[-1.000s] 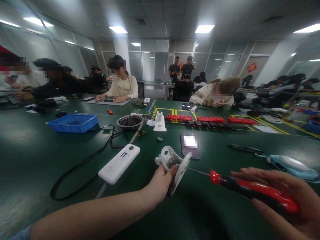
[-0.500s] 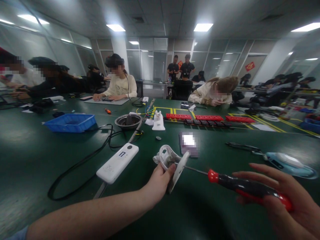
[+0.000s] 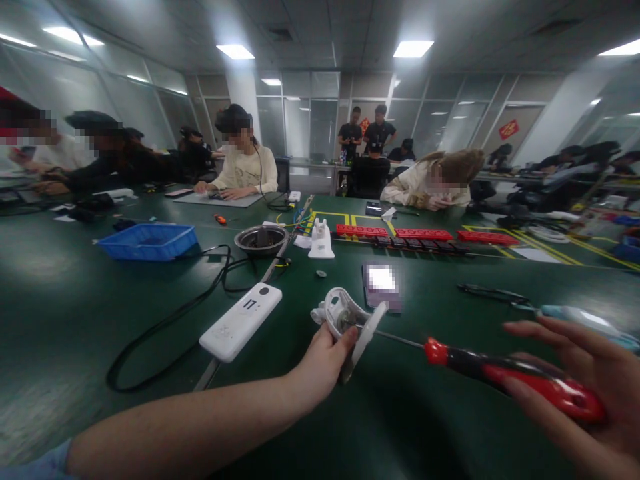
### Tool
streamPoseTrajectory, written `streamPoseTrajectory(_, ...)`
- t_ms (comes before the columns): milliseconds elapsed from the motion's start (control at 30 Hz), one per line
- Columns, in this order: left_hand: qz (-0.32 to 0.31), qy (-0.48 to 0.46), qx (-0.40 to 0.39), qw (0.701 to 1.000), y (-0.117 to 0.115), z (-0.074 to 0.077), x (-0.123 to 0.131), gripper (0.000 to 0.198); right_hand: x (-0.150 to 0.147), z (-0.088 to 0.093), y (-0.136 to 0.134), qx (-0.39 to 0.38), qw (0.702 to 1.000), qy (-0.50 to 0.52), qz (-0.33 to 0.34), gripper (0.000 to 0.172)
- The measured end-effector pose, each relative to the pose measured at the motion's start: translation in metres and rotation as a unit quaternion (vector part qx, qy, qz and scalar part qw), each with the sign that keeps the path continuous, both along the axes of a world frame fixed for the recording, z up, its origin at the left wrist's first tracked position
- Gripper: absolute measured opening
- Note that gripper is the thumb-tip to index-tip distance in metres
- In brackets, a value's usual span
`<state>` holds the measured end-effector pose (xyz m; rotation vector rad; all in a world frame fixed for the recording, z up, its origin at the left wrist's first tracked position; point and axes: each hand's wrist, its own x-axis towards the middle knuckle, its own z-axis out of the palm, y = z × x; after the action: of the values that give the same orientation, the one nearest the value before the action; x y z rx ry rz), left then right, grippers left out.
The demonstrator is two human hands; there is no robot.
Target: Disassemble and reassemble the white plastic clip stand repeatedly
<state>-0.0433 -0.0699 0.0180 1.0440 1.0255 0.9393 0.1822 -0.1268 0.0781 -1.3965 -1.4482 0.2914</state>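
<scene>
My left hand [image 3: 327,357] is closed round a white plastic housing [image 3: 360,341] with a curved opening and a flat plate at its right side. A long screwdriver [image 3: 515,373] with a red and black handle reaches leftward, its thin shaft passing by the plate into the housing; the tip is hidden inside. At the handle's end is my right hand [image 3: 590,387], thumb along the near side and fingers loosely stretched out on the far side, with the handle held between them. Behind the housing stands a similar white plastic piece [image 3: 321,240], and a small grey cap [image 3: 321,274] lies nearer.
A white power bank [image 3: 243,323] marked 17 lies left with a black cable. Beyond are a blue bin [image 3: 147,242], a metal bowl [image 3: 261,241] and red trays [image 3: 424,235]. A phone [image 3: 383,287] lies ahead, a light-blue object [image 3: 590,321] at right. Co-workers sit across the table.
The screwdriver's handle has turned, showing more red towards me. My right thumb has shifted along it and the fingers have spread. The whole view has moved slightly; my left hand keeps its hold.
</scene>
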Motion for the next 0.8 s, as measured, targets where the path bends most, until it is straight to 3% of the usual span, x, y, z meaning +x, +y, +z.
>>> streamPoseTrajectory(100,-0.004,-0.001,-0.028,1.000,0.000,0.002,0.000,0.047,0.005,0.000,-0.002,0.012,0.999,0.000,0.038,0.072)
streamPoseTrajectory(200,-0.003,-0.006,-0.020,1.000,0.001,0.000,0.001,0.048,0.012,-0.004,-0.004,-0.041,0.995,-0.071,0.048,0.049)
streamPoseTrajectory(300,0.002,-0.011,0.020,1.000,0.002,-0.004,0.001,0.047,0.022,-0.007,-0.002,-0.034,0.992,-0.119,0.015,0.030)
streamPoseTrajectory(367,0.001,-0.012,0.034,0.999,0.002,-0.006,0.001,0.047,0.028,-0.008,0.000,-0.042,0.995,-0.087,0.036,0.034)
streamPoseTrajectory(433,-0.005,-0.011,0.027,1.000,0.003,-0.007,0.001,0.047,0.033,-0.009,0.003,-0.099,0.992,-0.039,0.065,0.040)
streamPoseTrajectory(500,-0.010,-0.007,0.017,1.000,0.004,-0.009,0.000,0.048,0.035,-0.012,0.004,-0.149,0.987,-0.035,0.053,0.043)
streamPoseTrajectory(600,-0.001,-0.007,0.015,1.000,0.006,-0.011,0.001,0.048,0.036,-0.016,0.005,-0.113,0.986,-0.124,0.014,0.039)
streamPoseTrajectory(733,-0.010,-0.037,-0.017,0.999,0.010,-0.009,0.001,0.046,0.037,-0.013,0.004,-0.051,0.972,-0.216,0.079,0.025)
streamPoseTrajectory(800,-0.016,-0.055,-0.038,0.998,0.011,-0.006,-0.001,0.044,0.037,-0.009,0.004,-0.032,0.971,-0.224,0.074,0.021)
